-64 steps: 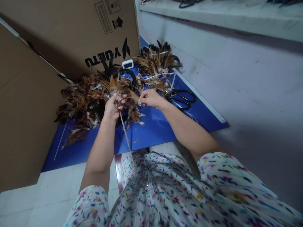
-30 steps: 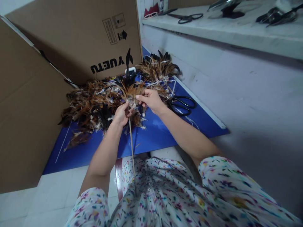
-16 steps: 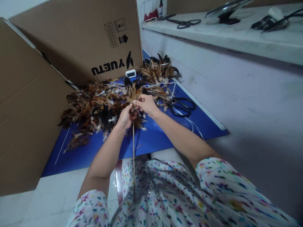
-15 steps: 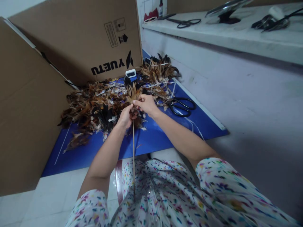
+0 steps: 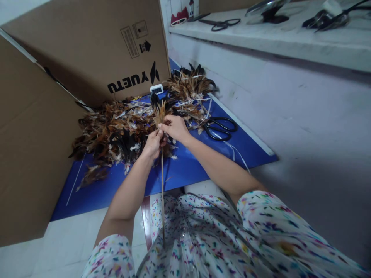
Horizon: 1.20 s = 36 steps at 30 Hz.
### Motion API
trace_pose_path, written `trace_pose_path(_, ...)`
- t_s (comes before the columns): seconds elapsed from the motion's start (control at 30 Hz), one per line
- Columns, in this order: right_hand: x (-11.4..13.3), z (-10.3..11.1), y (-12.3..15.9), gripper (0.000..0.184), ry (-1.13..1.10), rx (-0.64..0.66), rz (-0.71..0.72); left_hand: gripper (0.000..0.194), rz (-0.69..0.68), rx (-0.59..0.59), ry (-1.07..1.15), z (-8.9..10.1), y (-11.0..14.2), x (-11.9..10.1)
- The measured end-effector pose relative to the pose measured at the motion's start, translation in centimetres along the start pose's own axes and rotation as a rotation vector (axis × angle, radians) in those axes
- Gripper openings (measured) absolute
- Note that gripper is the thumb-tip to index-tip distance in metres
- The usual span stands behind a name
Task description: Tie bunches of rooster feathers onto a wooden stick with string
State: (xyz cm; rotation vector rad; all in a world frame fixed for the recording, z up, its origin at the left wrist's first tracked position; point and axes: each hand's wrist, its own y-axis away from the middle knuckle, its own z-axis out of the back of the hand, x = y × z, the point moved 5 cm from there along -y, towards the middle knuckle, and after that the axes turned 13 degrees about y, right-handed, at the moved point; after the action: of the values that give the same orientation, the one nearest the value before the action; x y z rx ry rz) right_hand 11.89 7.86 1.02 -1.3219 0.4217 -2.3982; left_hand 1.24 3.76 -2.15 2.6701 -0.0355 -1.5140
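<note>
Both my hands meet over the blue board (image 5: 185, 173), around a thin stick (image 5: 162, 185) with a tuft of brown and black feathers (image 5: 160, 112) at its far end. My left hand (image 5: 153, 144) is closed round the stick just below the feathers. Pinched at the base of the tuft are the thumb and fingers of my right hand (image 5: 175, 128), touching the left fingertips. The stick's near end reaches down to my patterned clothing. What lies under the fingers is partly hidden. Loose feathers (image 5: 101, 131) are heaped to the left of my hands.
Black-handled scissors (image 5: 222, 127) lie right of my hands beside white strips. Behind is another feather bundle (image 5: 189, 83) and a small white device (image 5: 157, 89). A large cardboard box (image 5: 95, 46) stands at the left and back. A ledge (image 5: 272, 33) along the right wall holds more scissors (image 5: 223, 24).
The view has shifted slightly, so most things sit a little further left. My right hand's fingers have moved slightly at the tuft's base; both hands keep their hold.
</note>
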Motion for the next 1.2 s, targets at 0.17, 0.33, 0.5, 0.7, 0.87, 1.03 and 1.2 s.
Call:
trace_pose_path(0.17,-0.6,0.9,-0.4,0.022,-0.156,-0.024,0.0,0.022,-0.055,-0.005,0.027,0.3,-0.2,-0.9)
trace_pose_path(0.33,-1.7,1.7,-0.4,0.011,0.005,0.216,0.016,0.023,-0.109,-0.08,0.065,1.4,-0.5,-2.7)
trace_pose_path(0.5,-1.0,1.4,1.0,0.012,0.369,0.546,0.161,0.027,-0.18,-0.159,0.11,2.6,-0.8,-4.5)
trace_pose_path(0.7,-1.0,2.3,1.1,0.017,0.629,0.544,0.075,0.025,-0.187,-0.2,0.124,3.3,-1.0,-4.9)
trace_pose_path(0.87,-2.6,2.4,0.7,0.036,0.727,0.447,-0.143,0.022,-0.181,-0.196,0.12,3.4,-1.1,-4.6)
trace_pose_path(1.03,-2.6,0.6,1.3,0.036,0.752,0.483,-0.149,0.022,-0.171,-0.194,0.112,3.3,-1.2,-4.3)
trace_pose_path(1.2,-3.0,0.6,1.0,0.023,0.638,0.505,-0.207,0.024,-0.164,-0.185,0.118,3.2,-1.2,-4.1)
